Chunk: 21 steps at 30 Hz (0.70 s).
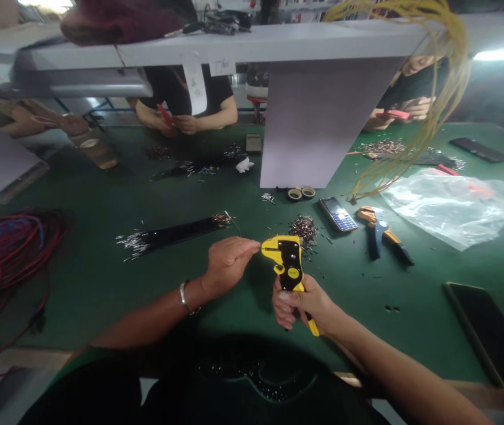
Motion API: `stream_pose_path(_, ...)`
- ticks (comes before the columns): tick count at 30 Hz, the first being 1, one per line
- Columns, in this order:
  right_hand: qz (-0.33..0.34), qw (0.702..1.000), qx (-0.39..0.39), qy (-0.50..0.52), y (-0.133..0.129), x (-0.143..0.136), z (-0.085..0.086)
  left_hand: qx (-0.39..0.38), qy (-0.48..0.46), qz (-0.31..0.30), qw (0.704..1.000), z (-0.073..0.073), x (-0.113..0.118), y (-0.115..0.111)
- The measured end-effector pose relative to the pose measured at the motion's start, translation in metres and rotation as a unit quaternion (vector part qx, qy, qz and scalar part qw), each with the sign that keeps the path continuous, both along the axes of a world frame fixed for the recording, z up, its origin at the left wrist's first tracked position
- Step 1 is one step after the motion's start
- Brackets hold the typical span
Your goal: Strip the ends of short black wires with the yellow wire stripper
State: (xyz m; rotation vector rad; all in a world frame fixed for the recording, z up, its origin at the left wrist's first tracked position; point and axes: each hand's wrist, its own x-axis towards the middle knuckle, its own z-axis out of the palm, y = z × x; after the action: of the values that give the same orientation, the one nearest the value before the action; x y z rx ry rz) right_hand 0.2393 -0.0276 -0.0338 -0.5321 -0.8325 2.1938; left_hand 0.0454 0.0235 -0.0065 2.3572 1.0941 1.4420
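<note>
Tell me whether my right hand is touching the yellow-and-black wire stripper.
Touching. The head view plainly shows your right hand wrapped around the lower part of the yellow-and-black wire stripper, with the thumb lying across it.

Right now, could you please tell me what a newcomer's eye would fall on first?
Probably the yellow-black hand tool, gripped in the right hand near mid-view. Next might come the red wires heaped at far left and the yellow wires hanging at upper right.

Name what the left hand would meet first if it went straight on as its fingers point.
The left hand would probably meet the yellow-and-black tool in the right hand; whether they touch is unclear.
</note>
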Motion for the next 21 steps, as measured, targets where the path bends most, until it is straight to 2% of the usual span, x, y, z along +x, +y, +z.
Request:
stream_pose_path(13, -0.017, 1.000, -0.021, 0.003, 0.0027, -0.0025, -0.0094, -0.013, 0.019, 0.013, 1.000, -0.0077, -0.0014, 0.0059)
stream_pose_path(21, -0.011, 1.000, -0.011, 0.014, 0.0031, -0.0028, -0.0047, -0.050, 0.036, 0.019, 0.998, -0.0042, -0.0021, 0.0050)
